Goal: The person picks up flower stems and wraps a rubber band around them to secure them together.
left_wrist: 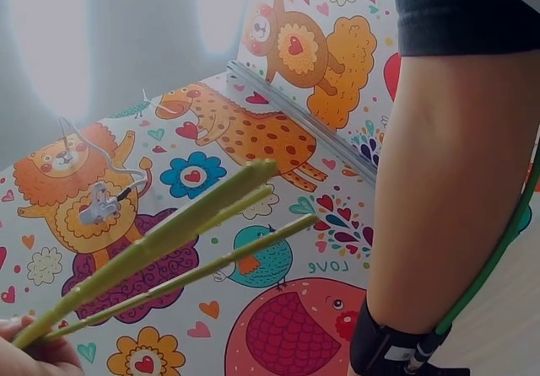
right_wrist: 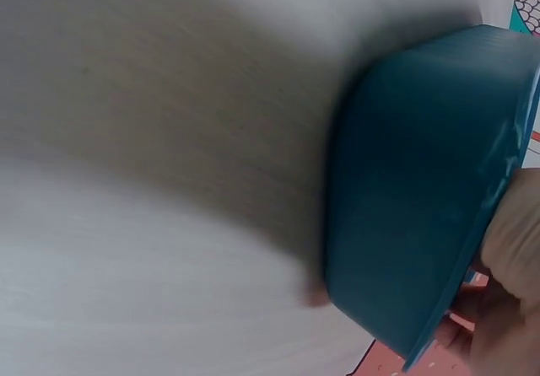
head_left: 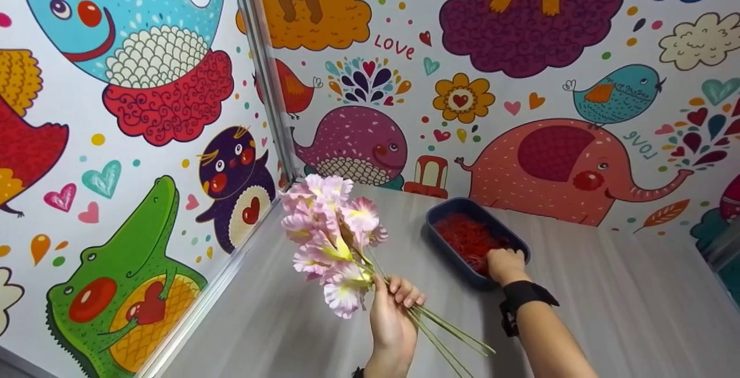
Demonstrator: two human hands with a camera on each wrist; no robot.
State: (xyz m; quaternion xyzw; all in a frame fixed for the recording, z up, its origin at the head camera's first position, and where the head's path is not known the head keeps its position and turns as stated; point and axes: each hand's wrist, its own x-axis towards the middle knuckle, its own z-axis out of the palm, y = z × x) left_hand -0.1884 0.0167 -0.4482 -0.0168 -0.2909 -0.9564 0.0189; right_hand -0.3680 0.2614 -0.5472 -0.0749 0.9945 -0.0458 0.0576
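My left hand (head_left: pixel 394 315) grips a bunch of pink flowers (head_left: pixel 335 233) with yellow centres, just below the blooms. Thin green stems (left_wrist: pixel 156 245) stick out past the fingers, toward the right in the head view. A dark blue oblong tub (head_left: pixel 455 259) stands on the table near the back wall, with red shreds (head_left: pixel 462 234) inside. At its near right end, my right hand (head_left: pixel 509 265) reaches over the rim with bent fingers. The fingertips are hidden in the head view, and I cannot tell what they hold. In the right wrist view the tub's outer side (right_wrist: pixel 422 182) fills the middle.
A light wood-grain table (head_left: pixel 613 303) lies under both hands. Printed cartoon walls (head_left: pixel 358 60) close it off at the left and back, with a metal strip (head_left: pixel 196 314) along the left edge. A white clip with a cable (left_wrist: pixel 103 203) hangs by the wall.
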